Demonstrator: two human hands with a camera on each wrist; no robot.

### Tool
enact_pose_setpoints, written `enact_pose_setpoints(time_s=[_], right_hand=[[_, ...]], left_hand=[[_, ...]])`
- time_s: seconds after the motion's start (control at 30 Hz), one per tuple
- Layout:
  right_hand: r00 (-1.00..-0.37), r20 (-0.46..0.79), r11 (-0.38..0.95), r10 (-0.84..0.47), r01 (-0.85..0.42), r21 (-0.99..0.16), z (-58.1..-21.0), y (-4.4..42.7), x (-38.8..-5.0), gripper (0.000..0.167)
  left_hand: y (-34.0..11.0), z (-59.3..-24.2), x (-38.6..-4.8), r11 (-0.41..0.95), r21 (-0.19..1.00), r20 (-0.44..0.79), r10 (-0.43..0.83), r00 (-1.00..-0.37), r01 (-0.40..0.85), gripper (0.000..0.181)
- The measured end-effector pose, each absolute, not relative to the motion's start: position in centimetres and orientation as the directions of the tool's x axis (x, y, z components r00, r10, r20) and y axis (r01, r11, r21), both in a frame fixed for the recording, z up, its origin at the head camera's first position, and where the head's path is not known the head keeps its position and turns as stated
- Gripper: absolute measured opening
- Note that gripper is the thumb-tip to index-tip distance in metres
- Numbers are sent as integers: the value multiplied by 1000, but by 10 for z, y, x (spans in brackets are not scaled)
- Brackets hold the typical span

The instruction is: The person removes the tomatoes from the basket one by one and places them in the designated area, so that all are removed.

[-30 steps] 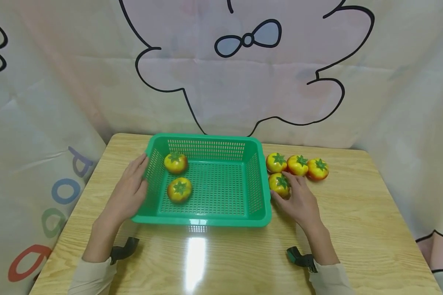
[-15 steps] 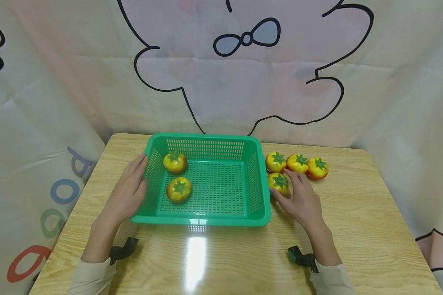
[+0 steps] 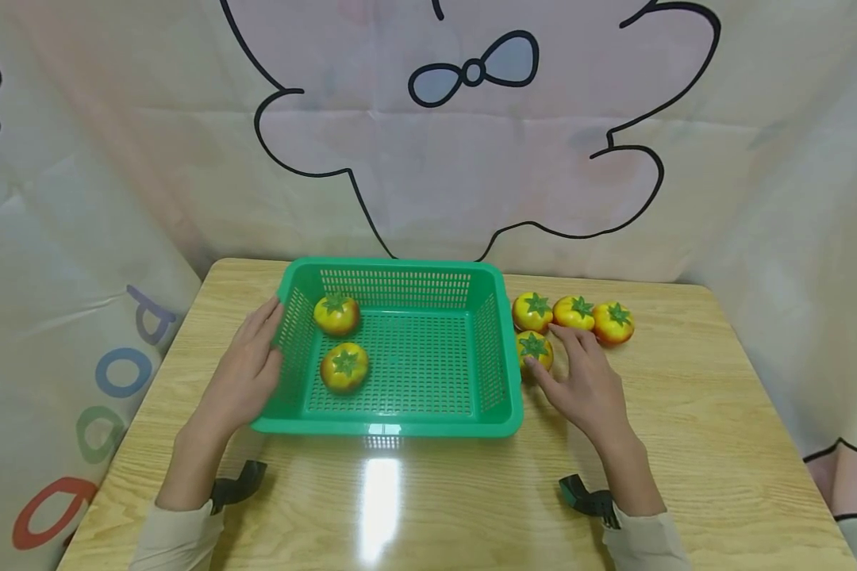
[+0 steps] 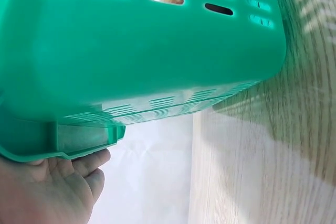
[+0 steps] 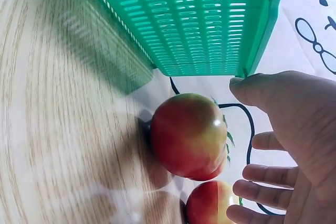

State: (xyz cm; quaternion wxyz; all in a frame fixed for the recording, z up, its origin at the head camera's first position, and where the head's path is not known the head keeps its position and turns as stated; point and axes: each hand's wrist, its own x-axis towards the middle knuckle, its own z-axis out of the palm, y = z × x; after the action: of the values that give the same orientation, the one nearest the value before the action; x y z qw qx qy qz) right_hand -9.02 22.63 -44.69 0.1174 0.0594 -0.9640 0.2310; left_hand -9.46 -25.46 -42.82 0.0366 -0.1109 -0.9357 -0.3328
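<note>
A green plastic basket (image 3: 400, 428) stands on the table, with two yellow-red tomatoes, one (image 3: 336, 316) behind the other (image 3: 344, 367), at its left end. My left hand (image 3: 239, 377) holds the basket's left rim, thumb over it and fingers along its outside. By the right wall lies another tomato (image 3: 533, 346); my right hand (image 3: 584, 388) hovers beside it, thumb and fingers spread. The right wrist view shows this tomato (image 5: 186, 135) apart from the fingers. Behind sit three more tomatoes, left (image 3: 532, 312), middle (image 3: 574, 313) and right (image 3: 614, 323).
The wooden table (image 3: 457, 500) reaches back to a printed curtain (image 3: 471, 174), which also hangs at both sides. A dark strap (image 3: 239, 484) is on the left wrist, and a similar strap (image 3: 587, 501) on the right one.
My right hand has eased slightly right from the front tomato, and its thumb now passes before the fruit. The left hand keeps its place on the basket. The whole view has shifted slightly.
</note>
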Motion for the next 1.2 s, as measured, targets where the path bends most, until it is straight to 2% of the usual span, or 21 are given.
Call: enact_pose_setpoints(time_s=[0.63,0.97,1.2], right_hand=[[-944,309,846,-114,-255,-468,-434,225,-88,55],[-956,267,790,-121,-255,-557,-416,217,-86,53],[-957,251,777,-147,-269,-569,-407,213,-85,52]], left_hand=[[-254,-428,-94,751,619,140,181,-973,229,60],[-256,-427,-93,746,626,129,186,-974,226,60],[-256,-427,-95,747,626,125,189,-974,225,61]])
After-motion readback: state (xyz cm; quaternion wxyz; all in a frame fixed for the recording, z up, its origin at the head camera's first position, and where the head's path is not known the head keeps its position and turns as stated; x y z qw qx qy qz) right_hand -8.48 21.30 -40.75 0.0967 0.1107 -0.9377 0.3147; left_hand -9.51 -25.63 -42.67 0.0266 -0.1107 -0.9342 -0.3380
